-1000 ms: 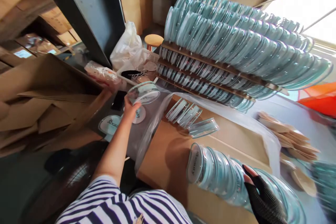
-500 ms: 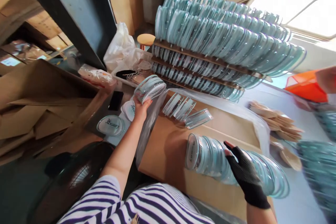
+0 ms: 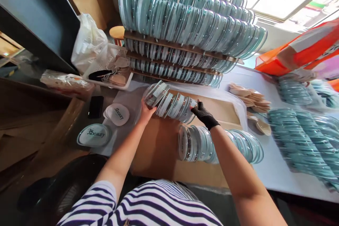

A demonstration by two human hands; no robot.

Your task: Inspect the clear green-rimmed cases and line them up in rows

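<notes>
My left hand (image 3: 146, 110) presses against the left end of a short row of clear round teal-rimmed cases (image 3: 169, 102), fingers closed on it. My right hand (image 3: 202, 113), in a black fingerless glove, pushes on the right end of the same row. The row is squeezed between both hands just above a cardboard box (image 3: 159, 144) lined with clear plastic. A longer row of the same cases (image 3: 217, 143) lies on the box below my right forearm.
A tall rack of stacked cases (image 3: 185, 28) stands behind the box. White "beauty" lids (image 3: 118, 114) and a teal-rimmed one (image 3: 94, 135) lie at left beside a black phone (image 3: 95, 106). Wooden spoons (image 3: 250, 100) and more case rows (image 3: 302, 141) cover the table at right. An orange bag (image 3: 299, 49) is at far right.
My left hand carried its few cases rightward and joined them to the loose ones on the box. My right hand left the long row and moved up to the gathered row's other end.
</notes>
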